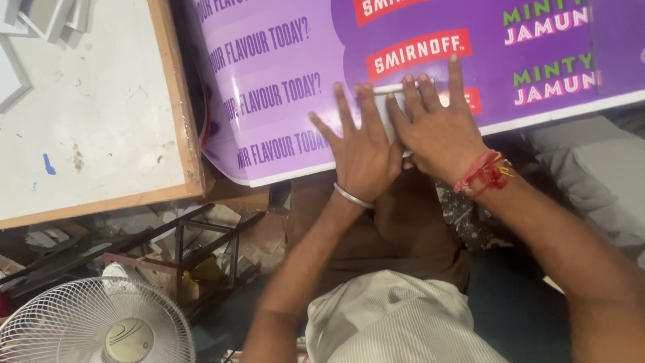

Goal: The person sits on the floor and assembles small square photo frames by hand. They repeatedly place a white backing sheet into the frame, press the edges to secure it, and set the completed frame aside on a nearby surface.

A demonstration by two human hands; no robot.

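Both hands are pressing down on a purple printed sheet. The left hand is lying flat with its fingers spread wide, gripping nothing, palm against the sheet close to its near white edge. The right hand is lying just beside it, the two touching at the thumb side, its fingers stretched forward and resting over a thin white rod-like strip that is lying across the sheet under the fingertips; whether the fingers are pinching the strip or only pressing it flat cannot be told.

The sheet is looking smooth and glossy, purple with white lettering, red label blocks and green and pink words, and it is curling upward at its left side. A plain metal bangle is sitting on the left wrist, and a bunch of red and yellow thread is wrapping the right wrist.

To the left, a white tabletop with a wooden rim is standing beside the sheet's curled edge, scuffed and spotted. Below it a dark metal frame is lying among scraps, and a white wire-guard fan is sitting at the lower left corner. Grey cloth is lying just past the sheet's right near edge.
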